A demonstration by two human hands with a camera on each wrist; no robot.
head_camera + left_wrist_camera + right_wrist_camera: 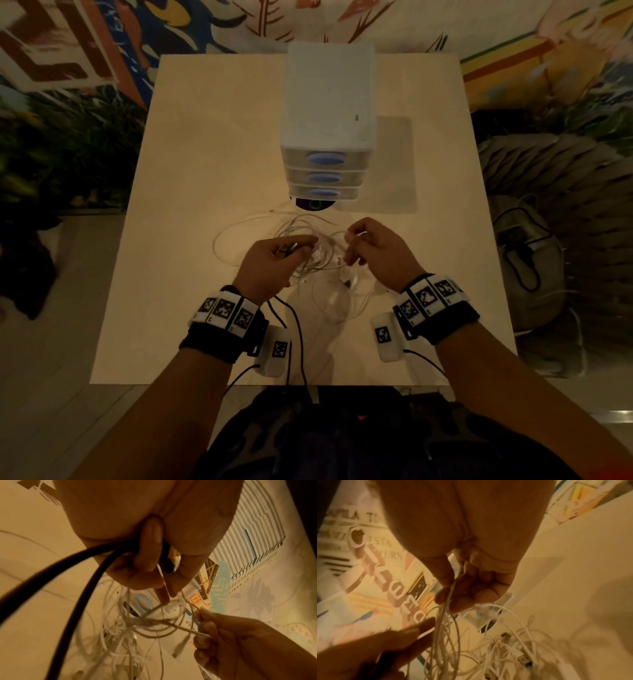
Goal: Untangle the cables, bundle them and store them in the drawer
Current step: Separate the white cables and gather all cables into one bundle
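A tangle of thin white cables [318, 260] lies on the pale table [191, 240] in front of a white three-drawer unit [327, 102] with all its drawers closed. My left hand [301, 246] grips a black cable [82, 582] together with some white strands; the black cable [300, 342] trails back over the table's near edge. My right hand [352, 246] pinches a few white strands [448, 601] and holds them lifted above the pile. The right hand [205, 631] sits just right of the left. USB plugs [506, 638] lie in the heap.
A dark round object [313, 204] pokes out from under the drawer unit. A grey backpack [527, 253] lies on the floor to the right of the table. A painted mural wall stands behind, and dark clutter [30, 274] sits at the left.
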